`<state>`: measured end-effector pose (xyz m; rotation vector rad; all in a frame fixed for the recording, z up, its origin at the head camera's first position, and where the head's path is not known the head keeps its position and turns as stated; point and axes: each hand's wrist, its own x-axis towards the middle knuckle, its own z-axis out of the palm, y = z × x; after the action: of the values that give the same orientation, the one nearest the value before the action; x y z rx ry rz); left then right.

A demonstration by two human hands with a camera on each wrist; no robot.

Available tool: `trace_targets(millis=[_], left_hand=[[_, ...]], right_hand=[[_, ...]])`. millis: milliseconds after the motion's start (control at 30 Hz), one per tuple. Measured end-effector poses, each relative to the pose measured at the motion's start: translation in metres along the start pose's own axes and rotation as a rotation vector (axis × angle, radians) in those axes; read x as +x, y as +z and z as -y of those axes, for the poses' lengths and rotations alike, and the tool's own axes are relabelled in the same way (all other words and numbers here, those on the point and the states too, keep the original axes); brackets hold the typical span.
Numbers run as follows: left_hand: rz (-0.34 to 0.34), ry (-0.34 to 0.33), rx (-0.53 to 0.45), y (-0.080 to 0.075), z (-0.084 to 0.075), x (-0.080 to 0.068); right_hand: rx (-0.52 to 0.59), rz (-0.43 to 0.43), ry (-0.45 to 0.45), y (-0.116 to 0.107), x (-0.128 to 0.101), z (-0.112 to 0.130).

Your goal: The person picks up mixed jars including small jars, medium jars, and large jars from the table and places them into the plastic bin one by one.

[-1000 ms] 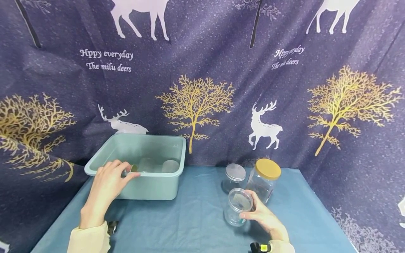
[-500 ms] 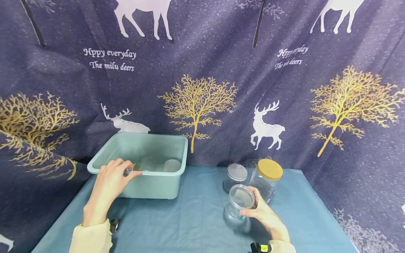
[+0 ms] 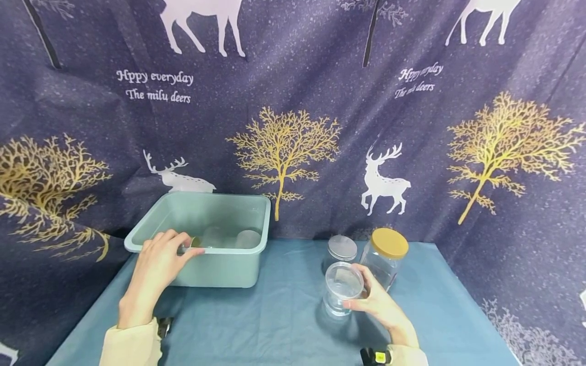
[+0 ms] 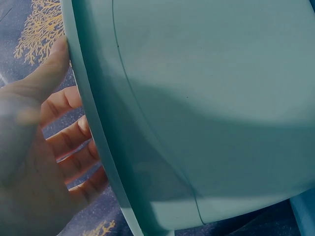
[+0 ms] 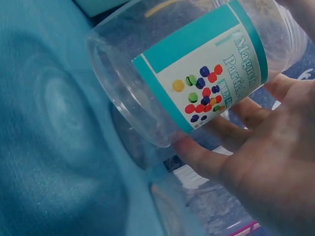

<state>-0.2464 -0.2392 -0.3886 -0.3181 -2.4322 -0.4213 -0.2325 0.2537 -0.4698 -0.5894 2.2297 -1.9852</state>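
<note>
Holding the clear jar [image 3: 341, 287] in the right hand [image 3: 377, 305] — fingers wrapped round it, tilted just above the blue cloth [image 3: 274, 320] beside two lidded jars [image 3: 382, 259]. Left hand [image 3: 155, 264] grips the green bin's [image 3: 220, 269] rim, probably steadying it

Clear glossy plastic jar [image 3: 341, 287], seemingly matt plastic tub [image 3: 220, 267]

The backdrop cloth [image 3: 293, 101] twice reads "Hppy everyday / The milu deers"; the clear jar [image 5: 197, 73] bears a label beginning "Magn… Parti…".

Gold-lidded jar [image 3: 383, 259], silver-lidded jar [image 3: 339, 253], blue tablecloth [image 3: 274, 315], deer-print backdrop [image 3: 293, 112]
</note>
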Motion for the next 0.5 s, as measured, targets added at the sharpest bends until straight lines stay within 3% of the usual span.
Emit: trace_targets(millis=[500], left_hand=[[-0.005, 0.002, -0.002, -0.0026, -0.002, -0.0001]], right_hand=[[-0.153, -0.07, 0.02, 0.011, 0.0036, 0.0121]])
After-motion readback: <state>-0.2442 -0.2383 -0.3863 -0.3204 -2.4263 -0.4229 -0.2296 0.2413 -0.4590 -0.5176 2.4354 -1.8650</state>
